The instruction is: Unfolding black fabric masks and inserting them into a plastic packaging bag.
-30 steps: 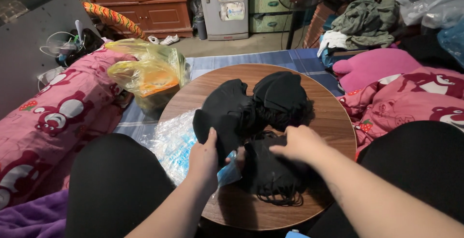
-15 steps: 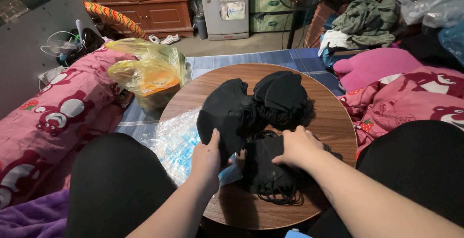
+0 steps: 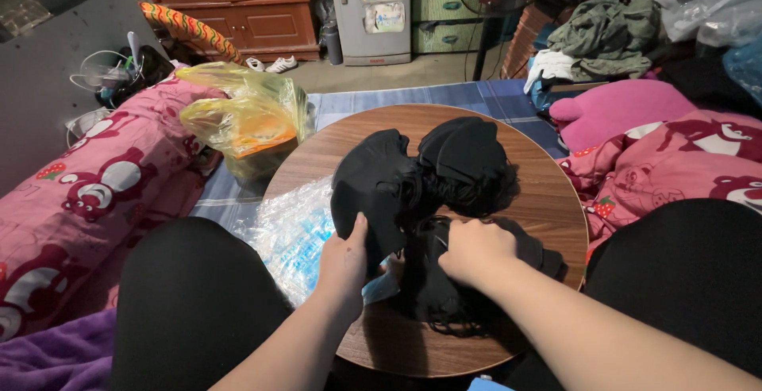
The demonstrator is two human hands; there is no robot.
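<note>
Over on the left a pink blanket [image 3: 95, 192] with a bear pattern lies bunched along the floor, and just past it a yellow plastic bag [image 3: 242, 117] slumps against the rim of the round wooden surface [image 3: 548, 200]. A clear plastic wrapper [image 3: 290, 232] hangs off that rim on the near left side, half over the person's knee.

The left hand [image 3: 345, 264] rests at the edge of a stack of black face masks [image 3: 373, 188], thumb on top and fingers tucked under, so its grip is closed on that stack; a scrap of light blue shows just below the hand (I cannot tell what it is). A second fanned stack [image 3: 468, 157] lies touching the first, further back. The right hand [image 3: 475, 250] is curled into a loose fist, pressing down on a third dark pile [image 3: 444, 304] nearest the body, and seems to pinch some of it, though the fingertips are hidden.

The risk, as I judge it, sits in the ear loops: they trail in a tangle at the near edge of that pile, and lifting one mask could drag its neighbours off the surface. The wrapper is slippery too, and a nudge from the left wrist might send it to the floor. Further right, more pink bedding [image 3: 675, 169] crowds the rim.
</note>
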